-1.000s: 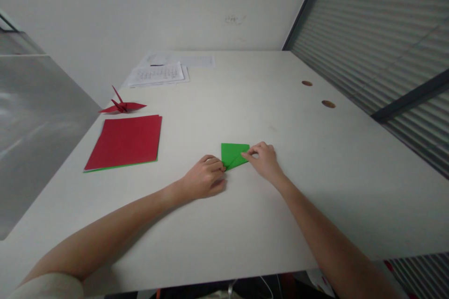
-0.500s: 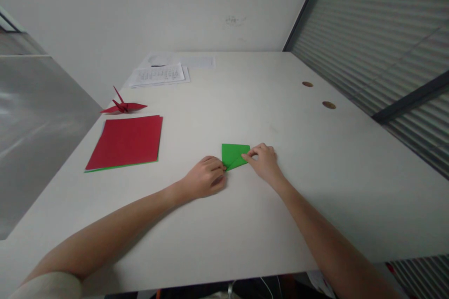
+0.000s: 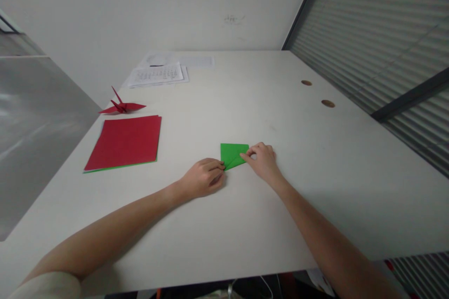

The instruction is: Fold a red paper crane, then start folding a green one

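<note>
A small folded piece of green origami paper (image 3: pixel 233 152) lies on the white table between my hands, a slanting crease or flap edge showing across it. My left hand (image 3: pixel 205 177) is closed at its lower left corner, fingertips on the paper. At the right edge, my right hand (image 3: pixel 262 160) pinches the paper between thumb and fingers. The fingertips cover parts of both corners.
To the left lies a stack of red and green paper sheets (image 3: pixel 124 142), with a folded red paper crane (image 3: pixel 122 107) behind it. Written sheets (image 3: pixel 157 74) lie at the far left of the table (image 3: pixel 245 93). Window blinds (image 3: pixel 379 23) flank the right side.
The fingers of my left hand have shifted slightly at the paper's lower left corner. My right hand keeps its pinch, and the green paper stays in place.
</note>
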Demonstrator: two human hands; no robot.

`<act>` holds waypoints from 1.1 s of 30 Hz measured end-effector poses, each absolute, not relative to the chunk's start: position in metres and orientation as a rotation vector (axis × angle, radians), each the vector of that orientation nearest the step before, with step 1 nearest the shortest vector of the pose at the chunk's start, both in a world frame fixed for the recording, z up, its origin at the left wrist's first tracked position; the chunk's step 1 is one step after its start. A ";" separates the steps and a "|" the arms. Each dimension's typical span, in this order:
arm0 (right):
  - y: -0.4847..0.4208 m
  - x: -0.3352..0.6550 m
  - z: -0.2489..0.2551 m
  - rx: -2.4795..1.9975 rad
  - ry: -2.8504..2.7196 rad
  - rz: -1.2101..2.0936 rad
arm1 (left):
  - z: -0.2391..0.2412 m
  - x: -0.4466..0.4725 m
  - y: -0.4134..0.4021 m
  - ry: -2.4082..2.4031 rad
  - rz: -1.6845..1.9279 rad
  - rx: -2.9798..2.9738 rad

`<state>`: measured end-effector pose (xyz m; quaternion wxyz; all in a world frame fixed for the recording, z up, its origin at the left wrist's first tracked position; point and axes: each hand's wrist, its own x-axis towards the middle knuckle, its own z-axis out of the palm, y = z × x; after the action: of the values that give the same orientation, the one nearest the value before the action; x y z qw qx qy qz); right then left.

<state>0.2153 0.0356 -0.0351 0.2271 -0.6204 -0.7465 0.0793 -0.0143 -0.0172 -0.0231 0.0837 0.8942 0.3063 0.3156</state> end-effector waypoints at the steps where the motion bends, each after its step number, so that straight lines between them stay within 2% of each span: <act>1: 0.036 0.215 -0.035 -1.704 -2.057 0.213 | -0.023 -0.014 -0.018 0.920 0.935 2.681; 14: 0.034 0.214 -0.032 -1.722 -2.065 0.226 | -0.016 -0.010 -0.018 0.923 0.777 2.820; 21: 0.034 0.214 -0.032 -1.725 -2.072 0.203 | -0.018 -0.012 -0.019 0.919 0.804 2.812; 33: 0.033 0.213 -0.030 -1.723 -2.090 0.156 | -0.013 -0.009 -0.018 0.937 0.608 2.870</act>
<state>0.2129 0.0330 -0.0303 0.2128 -0.6205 -0.7527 0.0563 -0.0093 -0.0181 -0.0125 0.0309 0.9315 0.3041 0.1973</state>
